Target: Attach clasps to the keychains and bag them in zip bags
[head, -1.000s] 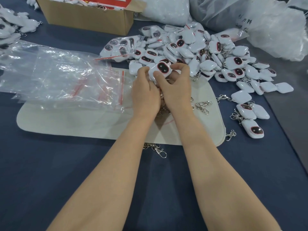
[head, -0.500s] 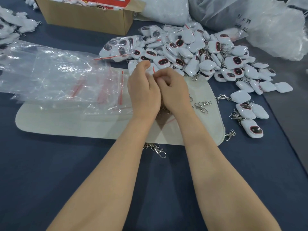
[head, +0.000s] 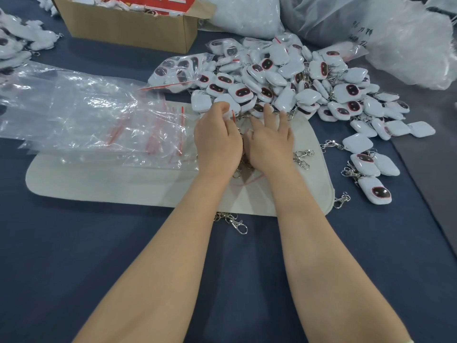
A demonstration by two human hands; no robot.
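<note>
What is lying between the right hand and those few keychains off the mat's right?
Loose clasps on the grey mat, then blue cloth, seen in the head view.

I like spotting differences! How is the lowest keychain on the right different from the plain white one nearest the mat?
The lowest keychain shows a dark, red-rimmed face; the plain white keychain shows none. The plain one's chain stretches toward the mat; the lowest one's bunches with neighbours' chains. Both are white, unbagged, on the blue cloth.

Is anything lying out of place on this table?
One metal clasp lies off the pale mat on the blue cloth by its near edge; another clasp sits off its right corner. Nothing else stands out.
</note>
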